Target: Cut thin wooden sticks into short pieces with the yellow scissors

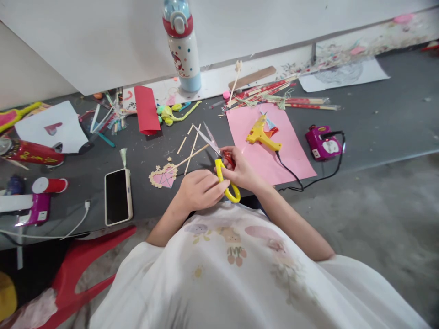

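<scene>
My right hand (pixel 242 171) is closed around the red handle side of a pair of scissors (pixel 210 140). Their metal blades are parted and point away from me over the desk. The fingers of my left hand (pixel 202 192) are curled, with the fingertips at the scissors' yellow handle loop; part of their grip is hidden. Just beyond the left hand lies a pink heart (pixel 163 177) edged with small pale pieces, with a thin wooden stick (pixel 192 157) running from it toward the scissors. Cut lengths of stick (pixel 181 145) lie beside the blades.
A yellow glue gun (pixel 262 135) rests on pink paper (pixel 291 160), its cord running toward a purple power block (pixel 323 142). A bottle (pixel 185 55) stands at the back. On the left are a phone (pixel 118 196), a red can (pixel 34 153) and a thread spool (pixel 55 185).
</scene>
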Available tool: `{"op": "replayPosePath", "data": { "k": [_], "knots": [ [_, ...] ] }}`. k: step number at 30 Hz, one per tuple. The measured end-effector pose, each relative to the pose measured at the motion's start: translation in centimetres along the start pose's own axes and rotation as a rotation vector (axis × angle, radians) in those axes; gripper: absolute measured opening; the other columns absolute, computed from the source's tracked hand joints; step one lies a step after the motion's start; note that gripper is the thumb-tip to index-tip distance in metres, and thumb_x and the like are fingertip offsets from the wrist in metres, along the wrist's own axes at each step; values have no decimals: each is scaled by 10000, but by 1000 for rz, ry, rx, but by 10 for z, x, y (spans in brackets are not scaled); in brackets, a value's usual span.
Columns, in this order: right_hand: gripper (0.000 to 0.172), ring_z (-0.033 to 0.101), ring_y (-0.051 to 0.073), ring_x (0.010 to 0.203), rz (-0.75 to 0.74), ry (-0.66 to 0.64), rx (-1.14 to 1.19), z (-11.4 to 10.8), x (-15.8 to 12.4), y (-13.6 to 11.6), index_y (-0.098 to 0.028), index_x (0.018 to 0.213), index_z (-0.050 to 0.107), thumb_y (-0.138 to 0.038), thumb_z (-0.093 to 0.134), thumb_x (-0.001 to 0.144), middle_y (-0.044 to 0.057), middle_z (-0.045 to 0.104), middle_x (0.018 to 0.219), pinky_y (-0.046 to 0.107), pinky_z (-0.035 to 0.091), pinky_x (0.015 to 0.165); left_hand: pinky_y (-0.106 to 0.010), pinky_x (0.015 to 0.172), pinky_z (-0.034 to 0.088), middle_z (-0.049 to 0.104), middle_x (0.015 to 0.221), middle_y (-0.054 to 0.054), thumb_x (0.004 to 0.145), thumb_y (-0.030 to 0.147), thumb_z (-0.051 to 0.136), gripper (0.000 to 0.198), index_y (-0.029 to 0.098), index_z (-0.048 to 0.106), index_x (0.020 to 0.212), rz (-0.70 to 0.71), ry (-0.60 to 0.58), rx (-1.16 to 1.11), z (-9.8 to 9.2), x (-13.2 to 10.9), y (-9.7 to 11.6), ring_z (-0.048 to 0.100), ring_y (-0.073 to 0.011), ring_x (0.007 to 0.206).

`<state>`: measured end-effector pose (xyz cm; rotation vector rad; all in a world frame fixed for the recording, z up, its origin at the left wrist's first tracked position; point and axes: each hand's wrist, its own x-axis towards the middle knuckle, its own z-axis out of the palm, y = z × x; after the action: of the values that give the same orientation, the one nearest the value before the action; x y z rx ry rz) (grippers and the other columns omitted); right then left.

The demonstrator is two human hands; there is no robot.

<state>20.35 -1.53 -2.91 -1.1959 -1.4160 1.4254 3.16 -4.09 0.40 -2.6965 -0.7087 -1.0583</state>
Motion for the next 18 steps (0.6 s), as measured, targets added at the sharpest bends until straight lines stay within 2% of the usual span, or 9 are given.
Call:
{"op": "replayPosePath", "data": {
  "k": [5,10,13,15,18],
  "knots": [
    [555,436,97,699,20,21,-83,0,-2,-2,-174,1155,435,-223,692,665,-34,446,819,257,403,649,-231,575,436,597,644,33,805,178,660,140,195,578,918,56,-23,8,-3,1,-2,538,-93,594],
    [550,448,106,744,34,3,-46,0,-2,-6,-182,1143,438,-224,682,652,-19,452,861,259,407,674,-237,582,451,624,686,14,833,208,630,128,199,562,942,0,-55,-55,-7,5,-2,560,-105,618],
    [558,447,105,733,50,15,2,0,-1,-5,-188,1152,430,-235,688,659,-32,435,829,258,405,678,-249,612,468,640,736,-2,823,183,609,193,202,549,1006,-48,-57,-91,-7,5,-2,582,-119,659],
    [554,445,101,730,50,23,42,-1,-1,-4,-200,1146,425,-229,691,661,-32,434,836,253,410,679,-261,640,472,632,737,0,809,152,585,235,207,543,1034,-131,6,-80,-6,3,-6,587,-126,681],
    [549,445,99,745,31,5,73,-3,-3,-6,-216,1134,423,-197,692,656,-19,447,882,241,422,677,-296,705,469,600,732,-3,815,162,558,213,211,566,1022,-402,139,46,-5,1,-17,579,-145,732]
  ]
}}
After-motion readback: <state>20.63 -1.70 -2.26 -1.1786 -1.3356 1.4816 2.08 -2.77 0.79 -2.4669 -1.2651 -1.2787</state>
